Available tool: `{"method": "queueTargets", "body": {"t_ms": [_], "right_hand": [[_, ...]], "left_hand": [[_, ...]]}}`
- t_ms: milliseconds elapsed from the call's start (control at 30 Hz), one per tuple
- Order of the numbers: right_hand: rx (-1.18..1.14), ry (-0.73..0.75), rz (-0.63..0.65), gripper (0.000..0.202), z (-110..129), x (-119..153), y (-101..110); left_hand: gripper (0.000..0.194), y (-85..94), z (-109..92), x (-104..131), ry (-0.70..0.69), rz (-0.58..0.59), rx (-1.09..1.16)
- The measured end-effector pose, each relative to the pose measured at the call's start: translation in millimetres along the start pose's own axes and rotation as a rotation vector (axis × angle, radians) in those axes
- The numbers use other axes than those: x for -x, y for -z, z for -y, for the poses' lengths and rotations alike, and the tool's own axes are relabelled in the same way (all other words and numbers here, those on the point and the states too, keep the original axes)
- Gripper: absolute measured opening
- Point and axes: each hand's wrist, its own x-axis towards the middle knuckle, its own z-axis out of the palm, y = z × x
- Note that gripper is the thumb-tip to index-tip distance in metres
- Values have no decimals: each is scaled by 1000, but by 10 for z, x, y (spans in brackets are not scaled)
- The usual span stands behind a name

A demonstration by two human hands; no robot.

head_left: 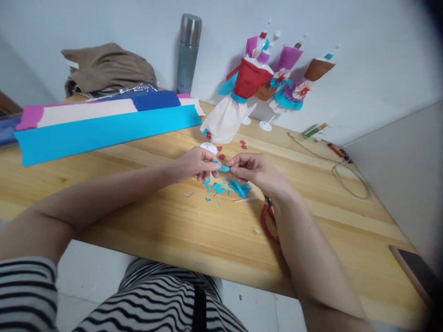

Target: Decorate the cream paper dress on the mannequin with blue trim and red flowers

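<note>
Between my two hands stretches a small blue paper piece (224, 168). My left hand (202, 163) pinches one end of it, and my right hand (247, 169) pinches the other. Just below them, blue paper scraps (218, 187) and a folded blue bundle (240, 188) lie on the wooden table (166, 212). Small red cut pieces (243, 144) are beyond my hands. Red-handled scissors (268, 221) lie partly hidden under my right forearm.
Dress-form figures in coloured paper (251, 80) stand at the back, near a steel flask (188, 55). Long paper rolls (110, 129) and brown cloth (110, 67) are at the left. A cable (334, 170) and a phone (413, 272) lie at the right.
</note>
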Motion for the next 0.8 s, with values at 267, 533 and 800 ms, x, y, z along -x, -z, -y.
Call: {"method": "queueTargets", "body": {"t_ms": [267,533,800], "right_hand": [[-71,95,13,28,50,9,-74],[-106,62,-124,30,59,5,-78],[-246,-35,-102,37,68,8,-90]], "left_hand": [[24,-34,-13,25,6,32,256],[27,-29,31,35,-52,-16,302],[25,-8,57,73,-676,-340,-408]]}}
